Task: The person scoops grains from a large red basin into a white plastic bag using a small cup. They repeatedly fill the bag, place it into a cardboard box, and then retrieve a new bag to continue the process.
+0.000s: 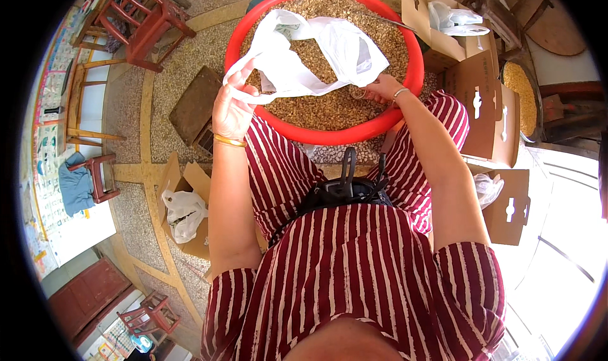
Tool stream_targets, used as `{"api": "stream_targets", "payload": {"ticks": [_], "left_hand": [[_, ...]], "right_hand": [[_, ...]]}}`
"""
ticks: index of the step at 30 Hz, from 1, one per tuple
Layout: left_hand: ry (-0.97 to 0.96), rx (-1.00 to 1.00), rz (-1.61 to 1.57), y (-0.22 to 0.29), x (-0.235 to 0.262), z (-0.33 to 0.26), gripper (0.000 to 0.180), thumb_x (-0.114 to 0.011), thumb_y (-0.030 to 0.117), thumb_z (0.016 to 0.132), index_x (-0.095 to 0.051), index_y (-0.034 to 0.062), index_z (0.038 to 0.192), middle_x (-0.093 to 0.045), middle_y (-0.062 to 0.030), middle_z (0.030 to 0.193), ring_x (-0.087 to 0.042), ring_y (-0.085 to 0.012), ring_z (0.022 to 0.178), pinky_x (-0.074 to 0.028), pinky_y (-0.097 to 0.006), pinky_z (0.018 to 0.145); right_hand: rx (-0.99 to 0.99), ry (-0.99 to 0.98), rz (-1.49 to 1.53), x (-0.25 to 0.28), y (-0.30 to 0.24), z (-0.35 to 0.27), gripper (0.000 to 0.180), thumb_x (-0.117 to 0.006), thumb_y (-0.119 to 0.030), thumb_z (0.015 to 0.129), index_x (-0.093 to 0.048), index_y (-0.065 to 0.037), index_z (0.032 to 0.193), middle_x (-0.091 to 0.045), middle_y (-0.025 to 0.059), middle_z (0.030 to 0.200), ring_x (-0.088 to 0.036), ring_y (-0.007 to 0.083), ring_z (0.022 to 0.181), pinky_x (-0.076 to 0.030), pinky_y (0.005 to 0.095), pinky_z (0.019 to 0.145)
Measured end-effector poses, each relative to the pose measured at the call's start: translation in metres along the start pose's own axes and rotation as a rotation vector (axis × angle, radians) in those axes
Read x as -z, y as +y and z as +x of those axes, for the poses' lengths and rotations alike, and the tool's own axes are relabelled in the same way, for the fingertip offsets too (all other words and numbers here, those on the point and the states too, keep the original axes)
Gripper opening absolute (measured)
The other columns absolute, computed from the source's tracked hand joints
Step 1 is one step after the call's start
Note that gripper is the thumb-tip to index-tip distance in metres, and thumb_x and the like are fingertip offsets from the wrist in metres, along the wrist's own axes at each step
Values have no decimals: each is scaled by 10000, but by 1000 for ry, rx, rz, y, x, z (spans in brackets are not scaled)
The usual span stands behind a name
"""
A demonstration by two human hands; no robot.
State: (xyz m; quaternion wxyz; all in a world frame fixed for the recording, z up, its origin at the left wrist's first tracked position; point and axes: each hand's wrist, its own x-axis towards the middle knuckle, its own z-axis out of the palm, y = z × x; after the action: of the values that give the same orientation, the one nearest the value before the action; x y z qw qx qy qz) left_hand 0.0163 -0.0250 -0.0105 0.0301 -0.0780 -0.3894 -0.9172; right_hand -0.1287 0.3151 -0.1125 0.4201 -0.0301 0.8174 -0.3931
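Observation:
A white plastic bag is spread over the red round tub, with its middle hanging open and brown grain showing through. My left hand grips the bag's near left edge between thumb and fingers. My right hand is low over the grain at the tub's right side, beside the bag's right end. Its fingers are closed round a small rounded thing that is partly hidden, and I cannot tell what it is. A thin rod lies across the tub's far right rim.
Cardboard boxes stand right of the tub, one holding white bags. Another open box with a white bag is at my left. A brown wooden stool stands left of the tub. A basket of yellow grain sits farther right.

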Motion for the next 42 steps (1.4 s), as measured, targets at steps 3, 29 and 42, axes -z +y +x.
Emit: {"api": "stream_targets", "payload": {"ticks": [3, 29, 42], "left_hand": [[-66, -9, -29, -1, 5, 2, 314, -461, 237, 886, -575, 103, 1145, -307, -231, 1363, -557, -149, 905, -444, -262, 806], [-163, 161, -33, -2, -4, 3, 346, -572, 265, 830, -587, 69, 1115, -399, -300, 1261, -624, -207, 781, -521, -295, 694], [-117, 113, -3, -3, -2, 4, 331, -561, 262, 842, -589, 73, 1113, -412, -279, 1264, -616, -194, 786, -509, -291, 716]], "right_hand": [[75, -85, 95, 5, -7, -18, 476, -597, -452, 778, -559, -59, 1043, -634, 54, 730, -544, 99, 549, -446, 231, 463], [905, 899, -637, -13, -96, 0, 503, -674, -189, 677, -501, -99, 1141, -530, 109, 1102, -484, 292, 1064, -341, 400, 972], [982, 928, -336, -13, -93, -7, 493, -716, -137, 629, -541, -64, 1084, -570, 118, 1037, -544, 263, 969, -450, 371, 838]]}}
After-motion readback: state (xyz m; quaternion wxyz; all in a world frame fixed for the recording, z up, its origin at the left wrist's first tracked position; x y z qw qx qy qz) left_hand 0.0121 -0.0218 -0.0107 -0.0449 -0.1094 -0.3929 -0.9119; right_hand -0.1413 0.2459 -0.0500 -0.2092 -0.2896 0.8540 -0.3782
